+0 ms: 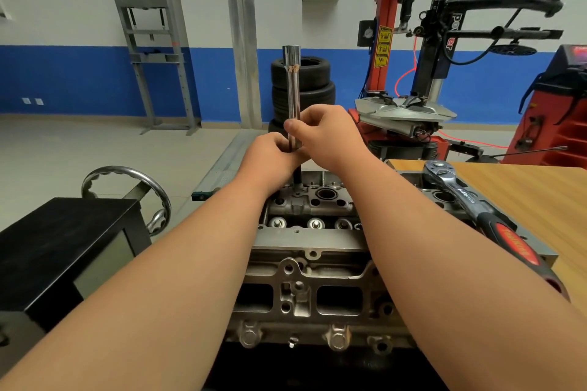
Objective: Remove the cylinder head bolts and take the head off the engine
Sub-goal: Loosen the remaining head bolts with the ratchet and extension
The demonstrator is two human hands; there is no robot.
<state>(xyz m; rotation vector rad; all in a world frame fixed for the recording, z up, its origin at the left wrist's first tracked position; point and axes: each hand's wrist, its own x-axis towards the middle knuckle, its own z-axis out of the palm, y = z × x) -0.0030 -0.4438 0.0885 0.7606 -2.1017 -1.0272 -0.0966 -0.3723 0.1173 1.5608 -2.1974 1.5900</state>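
The grey cylinder head (pixel 305 267) sits on the engine in front of me, its valve gear and bolt holes exposed. A long chrome extension bar (pixel 293 86) stands upright over the head's far end, with a dark shaft (pixel 297 176) running from it down into the head. My right hand (pixel 324 133) pinches the bar from the right, thumb across its front. Just below, my left hand (pixel 270 155) grips the bar's lower part. What the shaft ends in is hidden inside the head.
A ratchet wrench (pixel 476 209) with a red and black handle lies on the head's right side, beside a wooden table (pixel 524 194). A black box (pixel 63 244) and a chrome handwheel (pixel 127 187) stand left. Stacked tyres (pixel 314 86) and a tyre changer (pixel 409 79) are behind.
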